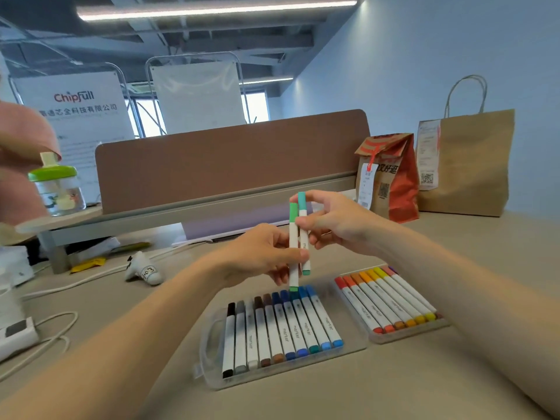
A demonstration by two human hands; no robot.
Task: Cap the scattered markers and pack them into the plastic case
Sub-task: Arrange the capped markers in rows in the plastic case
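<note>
Setting: an open-plan office. Indicators:
- a brown fabric-covered divider panel [230, 159] along the rear edge of the beige surface [394, 389]
- a white roll-up company banner with a red logo [75, 110]
- long strip ceiling lights [212, 10] under exposed beams
- a white power strip [16, 334] with cables

Raised close together, the left hand [266, 253] pinches a green marker [293, 234] upright, the right hand [330, 221] a teal marker [304, 241].
</note>
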